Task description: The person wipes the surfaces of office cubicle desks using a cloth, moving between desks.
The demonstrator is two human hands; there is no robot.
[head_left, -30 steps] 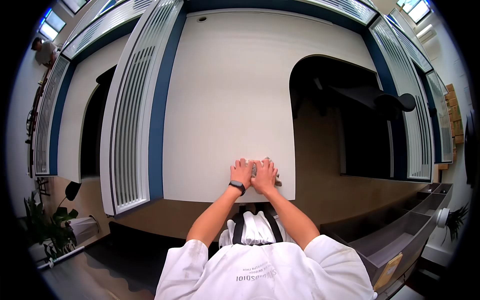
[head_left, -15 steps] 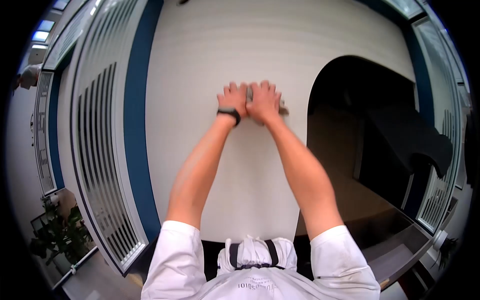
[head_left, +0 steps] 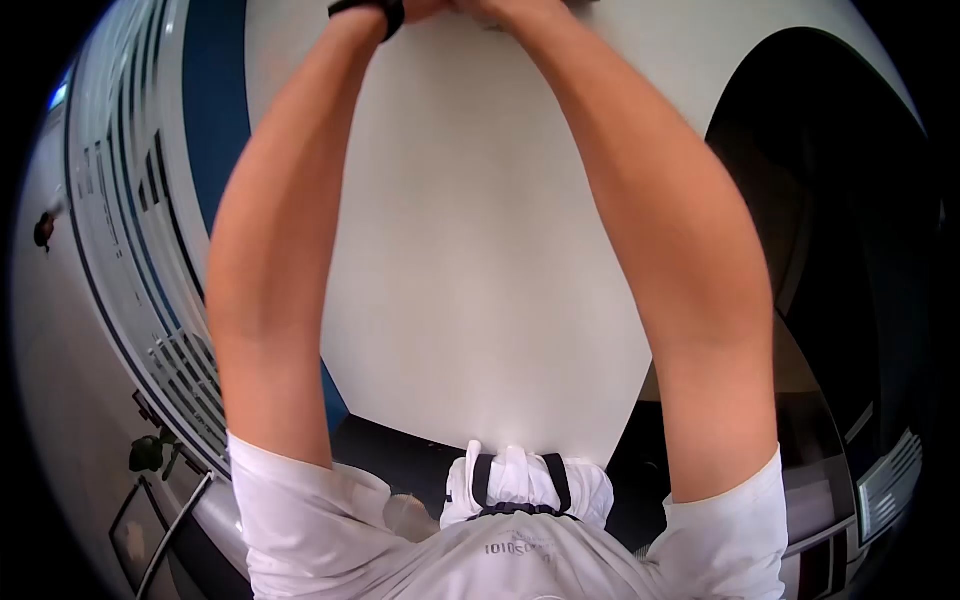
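Both forearms stretch forward over the white desk [head_left: 480, 250], and the hands are cut off by the top edge of the view. Of my left hand [head_left: 428, 8], only the part next to the black wristband [head_left: 385, 14] shows. My right hand [head_left: 492, 8] lies close beside it, its wrist and heel in sight. The fingers of both hands are out of the picture. A small sliver of something grey [head_left: 584, 2] shows at the top edge right of my right wrist; most of it is hidden.
A blue-edged partition with slatted glass [head_left: 215, 120] runs along the left. Right of the desk is a dark curved cut-out [head_left: 790, 120] with dark furniture. A plant [head_left: 148, 452] stands at lower left. Another person [head_left: 45, 230] is far off at the left.
The camera has come lower and closer to the desk. My hands, earlier spread on the desk with a grey cloth under the right one, now sit at the view's top edge.
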